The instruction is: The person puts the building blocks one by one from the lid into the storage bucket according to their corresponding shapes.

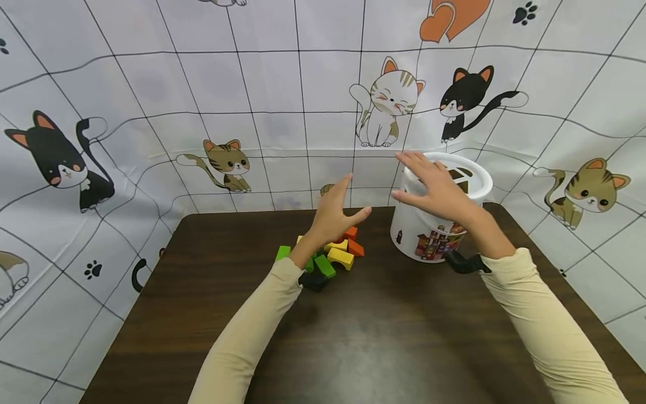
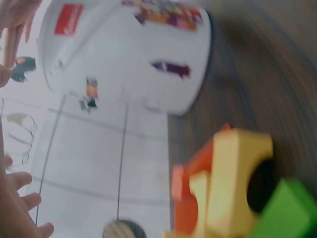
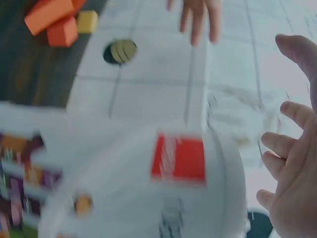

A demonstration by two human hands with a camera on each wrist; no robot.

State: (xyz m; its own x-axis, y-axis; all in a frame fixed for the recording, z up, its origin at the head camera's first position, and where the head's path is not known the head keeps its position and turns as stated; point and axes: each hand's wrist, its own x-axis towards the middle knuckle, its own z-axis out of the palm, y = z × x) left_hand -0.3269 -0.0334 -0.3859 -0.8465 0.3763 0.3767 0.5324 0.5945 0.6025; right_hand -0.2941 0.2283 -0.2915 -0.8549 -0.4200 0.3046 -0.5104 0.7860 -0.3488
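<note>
Sleeves (image 1: 252, 336) stretch over a table (image 1: 373, 348). The left hand (image 1: 332, 212), fingers spread and empty, is near coloured blocks (image 1: 324, 266); the right hand (image 1: 438, 191), likewise spread and empty, is beside a lidded bucket (image 1: 421, 227), right of the blocks. Opposed palms would probably steady the bucket best.

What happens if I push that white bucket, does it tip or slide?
The bucket stands upright and looks wide for its height, so a low push would probably slide it across the table. Its smooth side may feel slippery, and its even, round shape suggests fairly stiff plastic.
</note>
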